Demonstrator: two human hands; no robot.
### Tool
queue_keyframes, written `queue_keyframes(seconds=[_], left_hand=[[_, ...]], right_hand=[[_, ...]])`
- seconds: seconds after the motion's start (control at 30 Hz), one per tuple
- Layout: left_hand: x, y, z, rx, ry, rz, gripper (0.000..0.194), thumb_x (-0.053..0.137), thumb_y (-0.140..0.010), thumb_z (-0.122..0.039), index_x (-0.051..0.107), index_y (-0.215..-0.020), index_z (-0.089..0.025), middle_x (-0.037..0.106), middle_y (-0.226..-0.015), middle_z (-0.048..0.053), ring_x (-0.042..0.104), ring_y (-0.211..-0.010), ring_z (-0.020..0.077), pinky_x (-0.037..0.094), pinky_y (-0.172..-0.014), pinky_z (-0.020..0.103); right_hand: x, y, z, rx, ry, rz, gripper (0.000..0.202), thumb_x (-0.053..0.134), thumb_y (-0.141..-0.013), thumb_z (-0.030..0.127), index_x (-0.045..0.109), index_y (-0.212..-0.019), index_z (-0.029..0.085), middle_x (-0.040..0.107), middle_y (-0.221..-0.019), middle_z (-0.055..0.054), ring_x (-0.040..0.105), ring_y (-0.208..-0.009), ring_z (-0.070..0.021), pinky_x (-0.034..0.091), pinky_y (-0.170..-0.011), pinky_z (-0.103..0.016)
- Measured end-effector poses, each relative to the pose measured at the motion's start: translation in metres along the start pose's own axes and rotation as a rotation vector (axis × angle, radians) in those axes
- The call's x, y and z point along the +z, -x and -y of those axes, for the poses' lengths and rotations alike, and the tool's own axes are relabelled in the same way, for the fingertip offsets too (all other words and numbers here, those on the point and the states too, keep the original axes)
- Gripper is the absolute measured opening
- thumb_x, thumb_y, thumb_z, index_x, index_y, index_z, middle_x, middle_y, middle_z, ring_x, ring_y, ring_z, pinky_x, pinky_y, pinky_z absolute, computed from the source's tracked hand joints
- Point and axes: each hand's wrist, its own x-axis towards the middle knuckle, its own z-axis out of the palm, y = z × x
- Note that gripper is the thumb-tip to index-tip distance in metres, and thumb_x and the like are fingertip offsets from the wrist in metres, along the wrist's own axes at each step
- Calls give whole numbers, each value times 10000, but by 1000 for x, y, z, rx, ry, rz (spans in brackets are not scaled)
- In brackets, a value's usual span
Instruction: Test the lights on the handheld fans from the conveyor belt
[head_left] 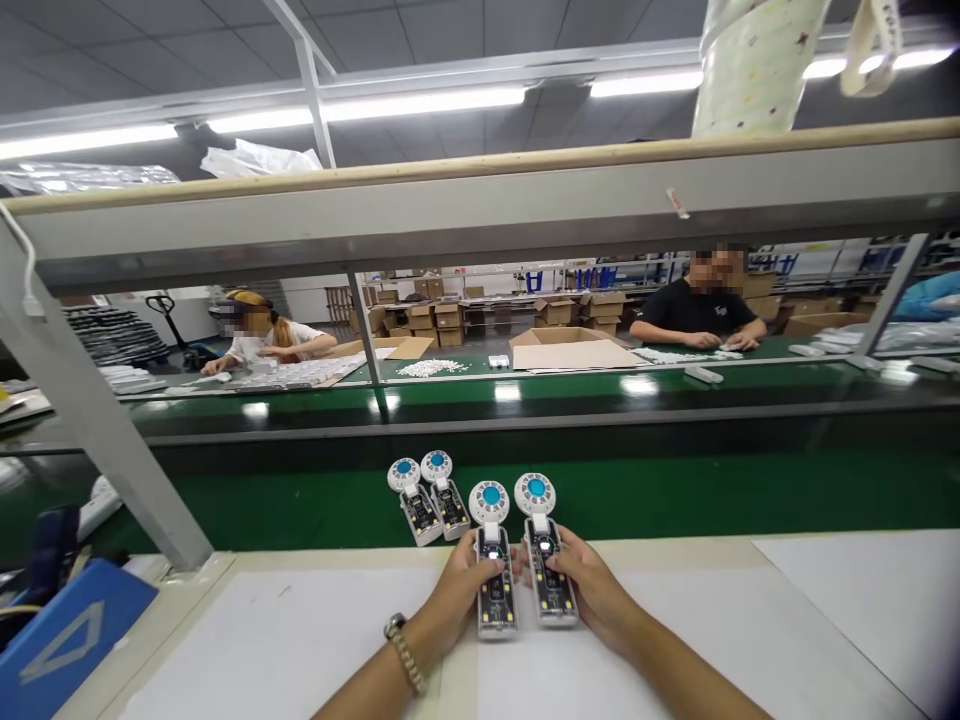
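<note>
My left hand (466, 585) is closed around a small handheld device (495, 590), its thumb on the dark circuit board that shows through the clear body. The device has a round white, fan-like head with a blue centre. In my right hand (589, 580) is a matching device (553, 585), held upright beside the first, the thumb resting on its board. A small light glows on each one. Just beyond my left hand, two more of the same kind, a left one (420, 515) and a right one (450, 508), lie side by side on the green surface.
White sheets (300, 640) cover the bench in front of me. A blue bin (82, 640) stands at the left by a slanted metal post (112, 430). Across the green belt (675, 500), two people work near a cardboard box (574, 350) and white parts (433, 368). A shelf beam (480, 215) spans overhead.
</note>
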Motion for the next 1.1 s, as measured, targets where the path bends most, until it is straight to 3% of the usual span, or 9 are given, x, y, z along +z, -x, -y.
queue_keyframes(seconds=[0.3,0.8,1.1], left_hand=[[4,7,-10,-45,-57,54,483,649,-637,-112,458,-1081,-133,617,-973,105,598,-882,241,446,-799,366],[2,7,-7,-35,-25,98,486,557,-602,-45,441,-1067,-126,599,-997,100,579,-904,232,442,-793,351],[9,12,-15,-58,-24,72,449,628,-587,-84,501,-1015,-135,601,-974,103,590,-874,255,451,-743,348]], right_hand=[[-2,2,-9,-34,27,23,459,698,-609,175,548,-1043,176,672,-908,-65,613,-868,-233,441,-789,-342],[-8,-2,-12,-28,54,14,567,725,-612,196,496,-1131,188,661,-940,-66,611,-898,-246,443,-770,-342],[8,10,2,-11,133,9,504,720,-630,246,528,-1092,182,651,-965,-82,606,-902,-259,444,-791,-371]])
